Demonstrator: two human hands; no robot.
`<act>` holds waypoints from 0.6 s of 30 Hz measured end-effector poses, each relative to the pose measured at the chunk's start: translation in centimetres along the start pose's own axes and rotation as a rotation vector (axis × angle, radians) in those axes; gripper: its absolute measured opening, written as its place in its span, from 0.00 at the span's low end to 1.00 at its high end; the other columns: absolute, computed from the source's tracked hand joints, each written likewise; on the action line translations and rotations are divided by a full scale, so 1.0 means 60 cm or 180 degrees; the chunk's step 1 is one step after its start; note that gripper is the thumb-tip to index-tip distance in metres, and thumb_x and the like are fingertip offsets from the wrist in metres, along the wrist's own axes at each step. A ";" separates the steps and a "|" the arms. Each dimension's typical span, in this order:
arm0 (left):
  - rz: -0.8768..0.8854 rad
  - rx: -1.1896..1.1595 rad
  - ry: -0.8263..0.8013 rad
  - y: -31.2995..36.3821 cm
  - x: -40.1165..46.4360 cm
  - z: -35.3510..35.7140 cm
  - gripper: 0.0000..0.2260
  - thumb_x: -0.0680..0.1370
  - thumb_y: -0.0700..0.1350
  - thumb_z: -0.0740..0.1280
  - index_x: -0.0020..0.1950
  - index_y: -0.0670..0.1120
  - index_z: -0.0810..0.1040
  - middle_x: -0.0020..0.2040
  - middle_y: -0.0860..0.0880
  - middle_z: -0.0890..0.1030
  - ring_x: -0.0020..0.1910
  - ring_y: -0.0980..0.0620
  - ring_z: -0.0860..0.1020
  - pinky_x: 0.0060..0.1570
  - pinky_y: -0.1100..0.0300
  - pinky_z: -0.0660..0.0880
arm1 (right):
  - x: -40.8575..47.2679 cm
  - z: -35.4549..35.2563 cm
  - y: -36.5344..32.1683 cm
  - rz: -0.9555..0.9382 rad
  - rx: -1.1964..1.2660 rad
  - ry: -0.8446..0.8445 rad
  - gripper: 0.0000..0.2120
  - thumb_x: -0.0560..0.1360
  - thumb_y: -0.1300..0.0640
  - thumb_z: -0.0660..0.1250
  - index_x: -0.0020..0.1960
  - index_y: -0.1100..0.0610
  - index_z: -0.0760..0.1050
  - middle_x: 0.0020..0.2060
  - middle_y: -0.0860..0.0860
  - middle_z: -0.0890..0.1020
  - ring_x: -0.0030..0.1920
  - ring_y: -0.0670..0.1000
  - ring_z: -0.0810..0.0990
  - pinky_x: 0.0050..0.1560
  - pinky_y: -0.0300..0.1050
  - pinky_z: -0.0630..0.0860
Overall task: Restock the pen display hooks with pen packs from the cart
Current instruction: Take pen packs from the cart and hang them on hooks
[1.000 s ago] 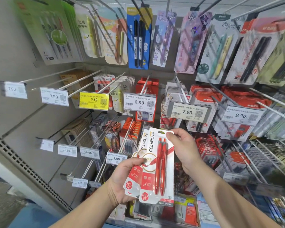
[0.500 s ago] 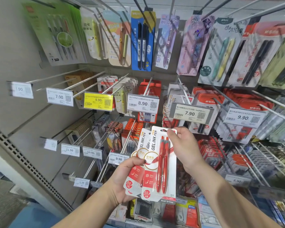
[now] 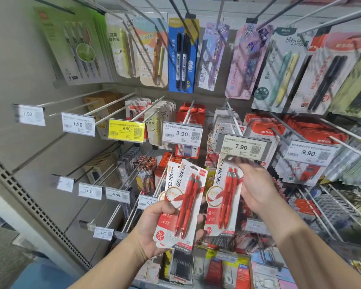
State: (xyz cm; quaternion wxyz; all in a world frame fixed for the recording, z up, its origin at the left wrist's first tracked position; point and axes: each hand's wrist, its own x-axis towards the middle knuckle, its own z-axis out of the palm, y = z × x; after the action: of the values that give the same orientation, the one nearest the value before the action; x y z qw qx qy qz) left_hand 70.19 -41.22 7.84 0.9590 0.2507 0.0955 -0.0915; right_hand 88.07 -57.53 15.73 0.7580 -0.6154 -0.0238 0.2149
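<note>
Pen pack [image 3: 224,197] in right hand [image 3: 256,190], right of left hand's packs [image 3: 180,205].

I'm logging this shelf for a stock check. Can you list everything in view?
Gel pen packs in left hand: at least two, red pens on white cards, fanned, lower centre.
Gel pen pack in right hand: one, red and white, just below the 7.90 tag.
Price tags: about a dozen, white, one yellow, on hook ends.
Hooks: many, grey metal, some bare at left.
Hanging pen packs: many, mixed colours, top row.
Left hand: grips the fanned packs.
Right hand: holds the single pack.
</note>
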 end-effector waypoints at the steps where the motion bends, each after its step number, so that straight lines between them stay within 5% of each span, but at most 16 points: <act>1: 0.0008 0.0001 -0.0010 0.001 0.000 -0.001 0.26 0.73 0.38 0.60 0.71 0.35 0.76 0.65 0.35 0.79 0.61 0.36 0.78 0.74 0.34 0.60 | -0.001 0.000 -0.004 -0.0070 -0.0004 -0.0028 0.07 0.80 0.68 0.66 0.55 0.65 0.81 0.44 0.59 0.88 0.43 0.57 0.88 0.52 0.57 0.81; 6: 0.0123 -0.0021 -0.0078 0.005 -0.001 -0.002 0.28 0.70 0.36 0.62 0.71 0.36 0.76 0.69 0.36 0.76 0.61 0.36 0.77 0.70 0.34 0.66 | -0.002 -0.001 -0.016 -0.0514 0.0030 -0.0185 0.14 0.77 0.66 0.73 0.62 0.58 0.82 0.53 0.55 0.87 0.54 0.57 0.87 0.58 0.59 0.81; 12: 0.0172 -0.0129 -0.0224 0.007 -0.005 -0.007 0.31 0.69 0.36 0.63 0.73 0.36 0.73 0.68 0.36 0.77 0.61 0.36 0.75 0.72 0.34 0.64 | -0.004 0.008 -0.017 -0.1096 0.0006 -0.0020 0.11 0.75 0.66 0.74 0.56 0.56 0.84 0.53 0.53 0.88 0.54 0.55 0.87 0.57 0.58 0.82; 18: 0.0220 -0.0219 -0.0385 0.011 -0.009 -0.009 0.30 0.68 0.37 0.61 0.71 0.36 0.76 0.65 0.37 0.79 0.60 0.38 0.74 0.70 0.36 0.66 | -0.011 0.015 -0.001 -0.1607 -0.0357 0.0077 0.17 0.77 0.69 0.72 0.53 0.47 0.83 0.51 0.38 0.87 0.56 0.40 0.84 0.59 0.41 0.77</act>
State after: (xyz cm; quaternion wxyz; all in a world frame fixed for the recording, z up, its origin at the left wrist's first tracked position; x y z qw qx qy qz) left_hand 69.71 -40.31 7.80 0.9736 0.2148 0.0318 -0.0700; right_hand 87.21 -56.94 16.18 0.7526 -0.6335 -0.1794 0.0098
